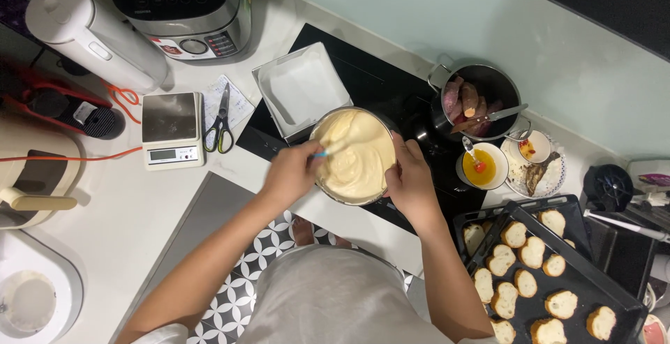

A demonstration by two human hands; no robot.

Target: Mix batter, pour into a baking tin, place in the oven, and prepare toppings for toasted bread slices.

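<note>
My right hand (412, 176) grips the rim of the metal bowl (352, 154) of pale batter at the bench's front edge to steady it, while my left hand (292, 173) closes around the spatula (329, 151), stirring.

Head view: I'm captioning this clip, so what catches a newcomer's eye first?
The metal bowl of pale batter at centre: the right hand steadies its rim while the left hand works a spatula in it. Next, the black tray of bread slices at lower right, and the pot of sweet potatoes behind it.
</note>
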